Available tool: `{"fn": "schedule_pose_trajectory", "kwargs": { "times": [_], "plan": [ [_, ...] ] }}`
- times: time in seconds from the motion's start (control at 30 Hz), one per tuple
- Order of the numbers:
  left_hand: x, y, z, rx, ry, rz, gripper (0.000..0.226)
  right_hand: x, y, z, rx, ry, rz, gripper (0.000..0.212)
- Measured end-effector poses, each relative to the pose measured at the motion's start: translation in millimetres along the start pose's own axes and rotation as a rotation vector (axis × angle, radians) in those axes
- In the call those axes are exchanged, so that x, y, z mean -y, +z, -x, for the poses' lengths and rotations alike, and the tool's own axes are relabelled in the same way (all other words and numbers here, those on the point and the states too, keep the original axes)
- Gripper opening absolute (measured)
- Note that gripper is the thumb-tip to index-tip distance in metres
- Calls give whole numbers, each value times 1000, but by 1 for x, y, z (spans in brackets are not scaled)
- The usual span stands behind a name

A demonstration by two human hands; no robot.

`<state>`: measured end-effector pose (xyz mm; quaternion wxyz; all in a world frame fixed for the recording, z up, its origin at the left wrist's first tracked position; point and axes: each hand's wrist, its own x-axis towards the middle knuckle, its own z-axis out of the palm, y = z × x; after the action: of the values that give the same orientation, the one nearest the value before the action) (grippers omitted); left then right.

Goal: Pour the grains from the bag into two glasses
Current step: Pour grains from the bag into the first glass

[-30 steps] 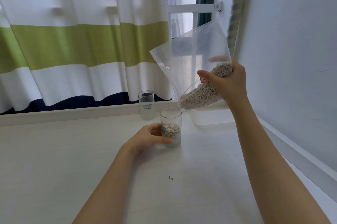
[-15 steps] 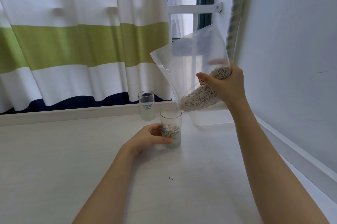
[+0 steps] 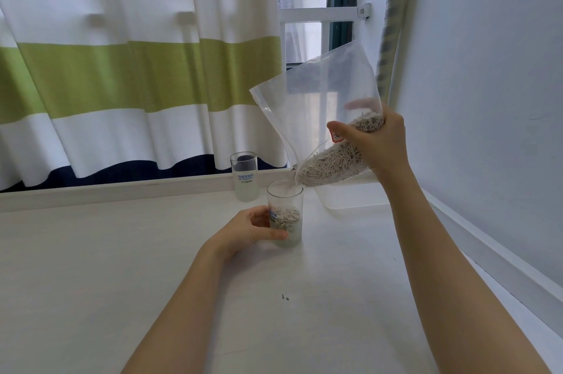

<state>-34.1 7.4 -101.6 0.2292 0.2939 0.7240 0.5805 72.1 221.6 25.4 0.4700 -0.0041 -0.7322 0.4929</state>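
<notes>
Head view: left hand [image 3: 248, 229] grips near glass [image 3: 285, 215], right hand [image 3: 376, 145] grips tilted bag [image 3: 320, 117]; keep its corner over the rim, tilt gently.

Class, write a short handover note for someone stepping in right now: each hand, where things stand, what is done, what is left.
Left hand holds the near glass upright on the table. Right hand keeps a grip on the tilted bag, its corner just over that glass's rim.
Done: near glass partly filled with grains.
Left: top it up, then fill the far glass by the curtain; it looks empty.
</notes>
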Motion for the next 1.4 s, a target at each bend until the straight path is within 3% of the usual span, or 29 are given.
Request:
{"fn": "schedule_pose_trajectory", "kwargs": {
  "times": [0.13,0.4,0.73,1.4],
  "plan": [
    [0,1,0,-3,3,7,64,-4,1,-2,-4,11,-2,44],
    [-1,1,1,-4,2,27,46,-6,0,-2,-10,25,-32,42],
    [-1,1,1,-5,0,23,53,-8,0,-3,8,37,-45,46],
    [-3,2,2,-21,-1,5,46,-5,2,-2,-37,-5,55,42]
  ]
}}
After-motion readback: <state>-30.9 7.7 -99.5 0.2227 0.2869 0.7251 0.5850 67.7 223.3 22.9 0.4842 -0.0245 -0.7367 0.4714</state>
